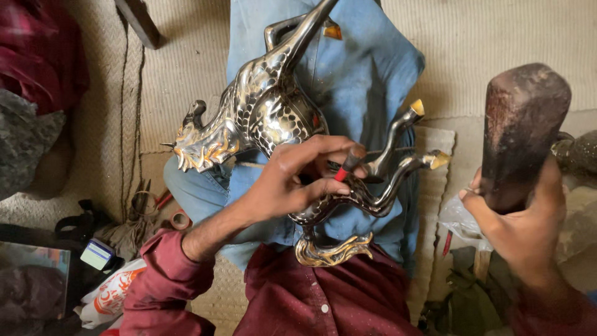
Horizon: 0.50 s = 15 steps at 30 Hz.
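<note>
Polished metal horse figure [273, 118], judged heavy, rigid and slippery, lay across the lap on blue cloth [367, 74]; left hand [292, 180] pinched a chisel [348, 167] at three o'clock, right hand [522, 218] gripped a wooden mallet [522, 124].

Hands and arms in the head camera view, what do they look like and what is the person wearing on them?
Both hands are bare: no gloves, rings or watch show. The left hand comes out of a dark red, maroon sleeve pushed up the forearm, bunched and creased. The right hand has a sleeve of the same dark red reaching close to the wrist. The matching buttoned shirt shows below.
</note>
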Each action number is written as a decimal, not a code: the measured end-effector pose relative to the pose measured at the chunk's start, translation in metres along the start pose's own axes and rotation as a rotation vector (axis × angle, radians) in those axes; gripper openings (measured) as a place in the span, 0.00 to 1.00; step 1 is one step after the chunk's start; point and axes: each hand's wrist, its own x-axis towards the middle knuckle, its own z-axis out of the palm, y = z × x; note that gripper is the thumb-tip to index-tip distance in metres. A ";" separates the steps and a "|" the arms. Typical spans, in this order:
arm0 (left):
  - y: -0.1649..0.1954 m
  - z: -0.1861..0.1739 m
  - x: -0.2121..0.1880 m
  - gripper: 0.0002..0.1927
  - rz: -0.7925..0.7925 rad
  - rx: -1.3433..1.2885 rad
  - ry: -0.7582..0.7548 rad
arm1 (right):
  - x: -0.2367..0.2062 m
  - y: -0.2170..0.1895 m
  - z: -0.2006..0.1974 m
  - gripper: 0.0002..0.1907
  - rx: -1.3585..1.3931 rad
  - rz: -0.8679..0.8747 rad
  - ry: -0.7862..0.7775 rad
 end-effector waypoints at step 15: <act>-0.008 -0.006 0.004 0.29 0.108 0.256 -0.022 | 0.008 -0.027 -0.012 0.15 0.006 -0.170 0.071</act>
